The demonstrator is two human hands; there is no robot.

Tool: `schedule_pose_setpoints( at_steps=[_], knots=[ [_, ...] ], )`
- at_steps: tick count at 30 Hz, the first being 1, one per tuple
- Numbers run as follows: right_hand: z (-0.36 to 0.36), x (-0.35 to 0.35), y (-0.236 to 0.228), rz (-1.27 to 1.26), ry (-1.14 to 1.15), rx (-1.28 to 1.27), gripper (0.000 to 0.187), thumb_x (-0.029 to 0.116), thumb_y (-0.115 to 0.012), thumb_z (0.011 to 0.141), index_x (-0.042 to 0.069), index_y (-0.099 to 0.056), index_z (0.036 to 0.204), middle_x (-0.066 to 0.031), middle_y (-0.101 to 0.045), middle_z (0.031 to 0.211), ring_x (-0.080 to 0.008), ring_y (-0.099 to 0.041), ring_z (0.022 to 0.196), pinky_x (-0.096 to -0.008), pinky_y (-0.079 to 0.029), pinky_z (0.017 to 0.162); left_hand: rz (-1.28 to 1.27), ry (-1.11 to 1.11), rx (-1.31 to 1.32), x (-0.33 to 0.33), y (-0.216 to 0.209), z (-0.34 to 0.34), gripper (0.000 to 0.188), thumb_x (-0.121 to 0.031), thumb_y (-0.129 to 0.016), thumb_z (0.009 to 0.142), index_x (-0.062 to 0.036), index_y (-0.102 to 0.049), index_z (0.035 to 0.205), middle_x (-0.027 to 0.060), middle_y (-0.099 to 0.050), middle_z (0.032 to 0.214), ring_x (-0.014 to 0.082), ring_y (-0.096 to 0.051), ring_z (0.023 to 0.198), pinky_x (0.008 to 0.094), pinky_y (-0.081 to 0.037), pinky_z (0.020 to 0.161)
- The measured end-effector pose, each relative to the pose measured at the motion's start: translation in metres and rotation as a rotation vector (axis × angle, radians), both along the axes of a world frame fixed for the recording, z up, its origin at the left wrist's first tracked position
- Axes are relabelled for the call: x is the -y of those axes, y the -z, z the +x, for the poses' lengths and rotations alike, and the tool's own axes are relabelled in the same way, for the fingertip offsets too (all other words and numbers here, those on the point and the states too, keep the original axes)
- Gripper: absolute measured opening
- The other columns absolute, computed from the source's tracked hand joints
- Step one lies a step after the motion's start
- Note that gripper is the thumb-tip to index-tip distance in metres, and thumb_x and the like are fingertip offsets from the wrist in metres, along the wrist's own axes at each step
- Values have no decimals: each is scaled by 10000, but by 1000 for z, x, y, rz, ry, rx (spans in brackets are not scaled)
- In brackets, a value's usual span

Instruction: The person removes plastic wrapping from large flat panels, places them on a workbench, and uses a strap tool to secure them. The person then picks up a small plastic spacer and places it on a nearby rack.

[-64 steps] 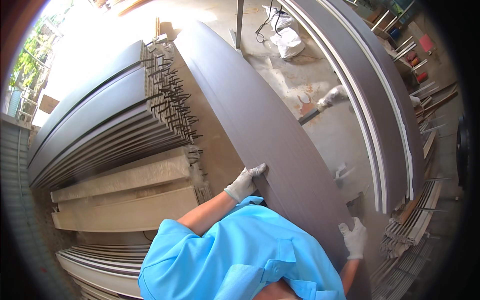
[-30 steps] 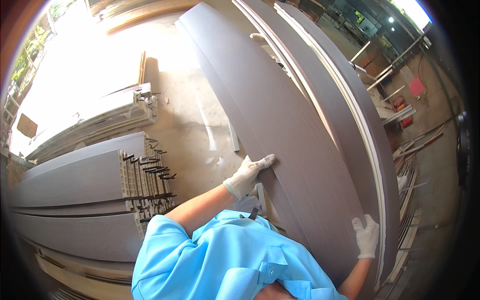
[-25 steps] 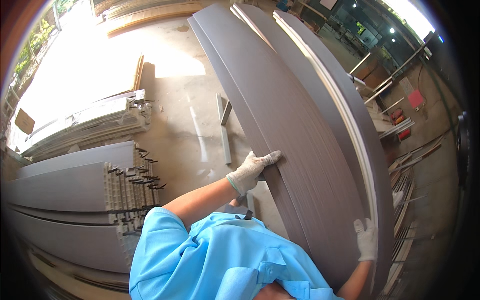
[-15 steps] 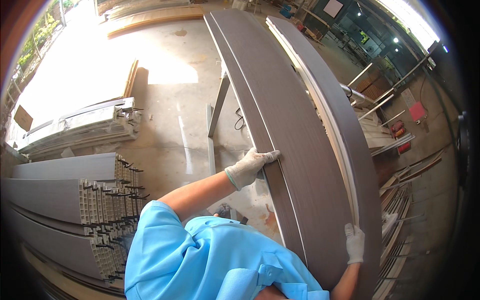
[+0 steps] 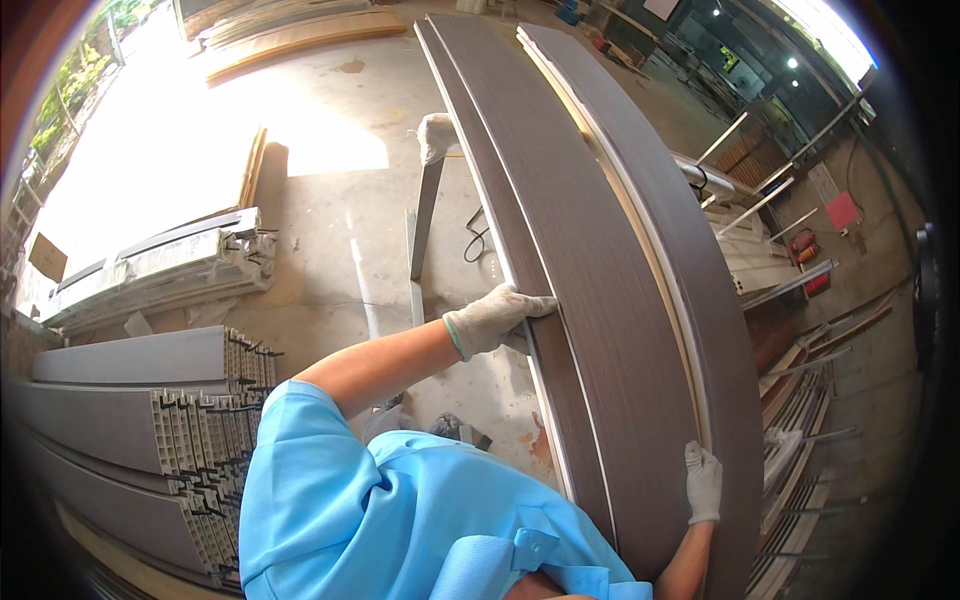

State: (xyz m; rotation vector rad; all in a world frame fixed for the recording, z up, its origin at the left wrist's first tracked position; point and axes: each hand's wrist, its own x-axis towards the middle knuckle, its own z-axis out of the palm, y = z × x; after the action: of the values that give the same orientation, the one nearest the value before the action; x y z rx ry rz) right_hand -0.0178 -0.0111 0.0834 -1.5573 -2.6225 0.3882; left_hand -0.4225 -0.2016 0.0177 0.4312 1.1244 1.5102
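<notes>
A long grey-brown panel point(image 5: 610, 300) with a pale groove runs away from me. My left hand point(image 5: 497, 318), in a pale knitted glove, is closed round its left edge, thumb on top and fingers underneath. Beside it on the right lies a second long grey-brown panel point(image 5: 690, 250) with a pale edge, a narrow gap between the two. My right hand point(image 5: 704, 484), also gloved, is closed at the near end of that seam, gripping the second panel's inner edge; its fingertips are partly hidden.
A trestle point(image 5: 428, 190) with a white-wrapped end stands under the panels' left side. Stacked hollow panels point(image 5: 100, 430) with black pegs lie at left, near wrapped bundles point(image 5: 170, 265). Long strips point(image 5: 800, 450) rest on a rack at right. Boards point(image 5: 310, 45) lie on the far floor.
The gap between the two panels has narrowed. The left panel has shifted right with my left hand, uncovering the trestle's wrapped end; the second panel has come slightly left.
</notes>
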Motion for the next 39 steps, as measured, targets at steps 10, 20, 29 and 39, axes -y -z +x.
schedule_pose_setpoints(
  at_steps=[10,20,29,39],
  knots=[
    [-36,4,-44,376,10,190,536,473,-660,892,-28,-606,708,-220,-577,620,-396,-611,619,-470,-448,590,28,61,-24,-4,-1,-17,410,-285,-599,985,38,-595,1238,142,-692,1087,218,-730,871,349,-643,718],
    [-19,7,-2,130,-59,-41,429,380,-594,972,-45,-640,930,-224,-655,831,-397,-602,750,-447,-477,732,-49,-49,-311,2,24,-13,654,-524,-617,938,43,-509,1248,115,-666,918,201,-707,709,298,-615,600],
    [-29,1,31,274,177,-204,466,384,-578,984,-74,-615,904,-220,-614,830,-394,-576,768,-463,-453,736,34,-174,-91,0,18,-17,525,-473,-681,917,42,-583,934,79,-586,617,138,-574,431,265,-480,373],
    [-99,-12,25,391,58,-164,506,446,-590,952,-28,-589,777,-252,-586,744,-459,-555,689,-510,-415,632,57,-276,-140,-12,24,-65,419,-385,-663,926,33,-627,944,104,-627,640,143,-560,418,251,-434,364]
  ],
)
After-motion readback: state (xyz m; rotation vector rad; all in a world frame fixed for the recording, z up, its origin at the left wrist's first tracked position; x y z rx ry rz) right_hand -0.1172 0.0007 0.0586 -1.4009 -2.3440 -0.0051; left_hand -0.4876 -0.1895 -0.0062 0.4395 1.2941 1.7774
